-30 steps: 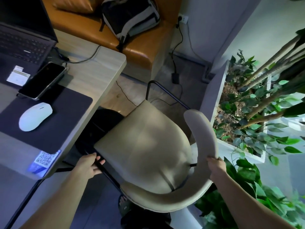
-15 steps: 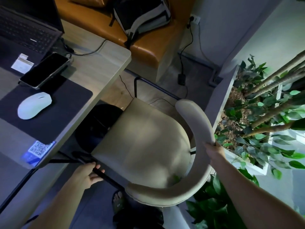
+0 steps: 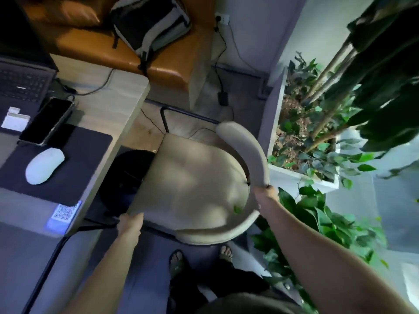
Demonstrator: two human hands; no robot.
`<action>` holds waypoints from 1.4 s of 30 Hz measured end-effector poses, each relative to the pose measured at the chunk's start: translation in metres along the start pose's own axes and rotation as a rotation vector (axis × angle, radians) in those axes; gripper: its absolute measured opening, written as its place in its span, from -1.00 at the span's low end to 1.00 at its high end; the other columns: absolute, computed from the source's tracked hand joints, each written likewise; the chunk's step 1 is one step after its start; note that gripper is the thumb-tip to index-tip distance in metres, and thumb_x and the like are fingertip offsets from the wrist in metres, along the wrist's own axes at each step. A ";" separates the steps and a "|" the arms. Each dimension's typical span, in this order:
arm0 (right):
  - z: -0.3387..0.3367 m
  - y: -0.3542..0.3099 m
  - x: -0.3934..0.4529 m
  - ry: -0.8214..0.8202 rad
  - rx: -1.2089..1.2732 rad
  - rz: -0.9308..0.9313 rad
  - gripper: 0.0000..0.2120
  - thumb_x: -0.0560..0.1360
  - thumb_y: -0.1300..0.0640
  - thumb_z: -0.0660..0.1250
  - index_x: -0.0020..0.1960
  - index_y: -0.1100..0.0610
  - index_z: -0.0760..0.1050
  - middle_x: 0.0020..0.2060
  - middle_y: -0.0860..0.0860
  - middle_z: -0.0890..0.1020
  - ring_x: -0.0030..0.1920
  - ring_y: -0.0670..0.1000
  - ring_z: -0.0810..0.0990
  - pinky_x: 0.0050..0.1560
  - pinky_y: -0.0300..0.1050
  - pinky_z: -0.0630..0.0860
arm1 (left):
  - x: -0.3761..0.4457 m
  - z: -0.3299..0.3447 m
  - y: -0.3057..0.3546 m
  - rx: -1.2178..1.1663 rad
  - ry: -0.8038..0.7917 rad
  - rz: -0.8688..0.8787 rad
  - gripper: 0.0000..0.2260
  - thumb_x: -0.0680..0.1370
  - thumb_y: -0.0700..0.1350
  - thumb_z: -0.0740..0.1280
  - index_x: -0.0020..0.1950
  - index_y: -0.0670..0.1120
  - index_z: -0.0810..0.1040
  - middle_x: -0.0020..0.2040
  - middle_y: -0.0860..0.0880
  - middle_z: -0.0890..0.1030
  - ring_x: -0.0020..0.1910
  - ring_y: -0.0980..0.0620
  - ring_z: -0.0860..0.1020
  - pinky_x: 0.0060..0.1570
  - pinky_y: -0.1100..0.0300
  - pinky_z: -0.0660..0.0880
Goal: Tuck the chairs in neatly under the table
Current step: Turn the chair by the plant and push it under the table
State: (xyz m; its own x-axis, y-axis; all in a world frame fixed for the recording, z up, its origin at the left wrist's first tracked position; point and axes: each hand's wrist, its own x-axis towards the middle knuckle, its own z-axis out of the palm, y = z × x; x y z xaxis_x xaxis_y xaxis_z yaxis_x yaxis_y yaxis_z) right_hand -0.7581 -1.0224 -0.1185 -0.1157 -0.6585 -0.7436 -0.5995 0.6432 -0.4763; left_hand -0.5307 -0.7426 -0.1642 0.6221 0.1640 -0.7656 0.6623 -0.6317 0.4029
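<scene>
A beige padded chair [image 3: 192, 184] with a curved backrest and black metal frame stands beside the wooden table [image 3: 113, 105], its seat's left edge near the table's right edge. My left hand [image 3: 130, 223] grips the seat's front-left corner, fingers hidden under it. My right hand [image 3: 266, 193] holds the curved backrest on its right side. My feet in sandals [image 3: 179, 261] are below the chair.
On the table lie a laptop [image 3: 22, 85], a phone [image 3: 47, 121], a white mouse [image 3: 44, 165] on a dark mat and a QR sticker. An orange sofa [image 3: 113, 48] with a backpack [image 3: 149, 26] sits behind. A white planter [image 3: 276, 123] and leafy plants crowd the right.
The chair has shifted left toward the table and turned slightly. My left hand moved from the black frame bar up to the seat's corner. The view tilted downward.
</scene>
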 end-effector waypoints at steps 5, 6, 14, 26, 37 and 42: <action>0.018 0.038 -0.017 -0.023 0.183 0.175 -0.55 0.47 0.20 0.33 0.34 0.23 0.39 0.09 0.18 0.56 0.06 0.19 0.58 0.05 0.12 0.57 | -0.009 -0.007 0.017 -0.203 -0.032 -0.115 -0.49 0.56 -0.13 0.32 0.50 -0.12 0.30 0.44 -0.16 0.35 0.35 -0.22 0.39 0.22 -0.08 0.50; 0.023 0.041 -0.024 -0.025 0.219 0.211 -0.54 0.47 0.21 0.33 0.35 0.21 0.36 0.14 0.19 0.55 0.11 0.21 0.58 0.06 0.17 0.56 | -0.006 -0.010 0.021 -0.244 -0.042 -0.140 -0.49 0.56 -0.12 0.32 0.49 -0.11 0.30 0.43 -0.15 0.35 0.35 -0.21 0.39 0.24 -0.08 0.49; 0.074 0.135 0.057 -0.082 0.363 0.423 -0.06 0.08 -0.04 0.67 0.37 0.05 0.34 0.19 0.08 0.55 0.15 0.29 0.56 0.03 0.51 0.45 | 0.016 -0.028 0.018 -0.321 -0.242 -0.303 -0.54 0.61 -0.04 0.20 0.50 -0.08 0.28 0.47 -0.15 0.34 0.42 -0.23 0.34 0.33 -0.25 0.26; 0.080 0.101 -0.035 0.018 0.495 0.404 -0.46 0.47 0.29 0.34 0.39 0.03 0.30 0.32 0.17 0.44 0.18 0.34 0.52 -0.20 0.45 0.54 | 0.024 -0.019 0.013 -0.375 -0.263 -0.346 -0.64 0.69 -0.26 0.05 0.49 -0.22 0.27 0.48 -0.16 0.35 0.46 -0.19 0.30 0.39 -0.29 0.19; 0.068 0.089 -0.027 0.001 0.460 0.291 -0.46 0.39 0.31 0.39 0.35 0.12 0.40 0.28 0.26 0.52 0.10 0.23 0.55 -0.56 0.20 0.56 | 0.021 -0.016 0.014 -0.456 -0.364 -0.343 -0.62 0.67 -0.28 0.12 0.50 -0.25 0.25 0.47 -0.18 0.36 0.45 -0.20 0.32 0.36 -0.18 0.32; 0.068 0.080 -0.030 -0.016 0.404 0.223 -0.52 0.52 0.35 0.31 0.41 0.19 0.30 0.31 0.27 0.48 0.14 0.30 0.51 -0.72 0.06 0.47 | 0.025 -0.017 0.012 -0.518 -0.312 -0.391 -0.67 0.68 -0.27 0.10 0.43 -0.30 0.31 0.44 -0.19 0.40 0.42 -0.24 0.36 0.37 -0.20 0.31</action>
State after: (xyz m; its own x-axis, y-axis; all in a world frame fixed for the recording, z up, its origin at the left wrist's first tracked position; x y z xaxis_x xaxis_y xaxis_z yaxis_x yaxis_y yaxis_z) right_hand -0.7483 -0.9242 -0.1661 -0.1924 -0.4822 -0.8546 -0.2042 0.8715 -0.4458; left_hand -0.5002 -0.7328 -0.1697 0.2021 0.0314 -0.9789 0.9733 -0.1174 0.1972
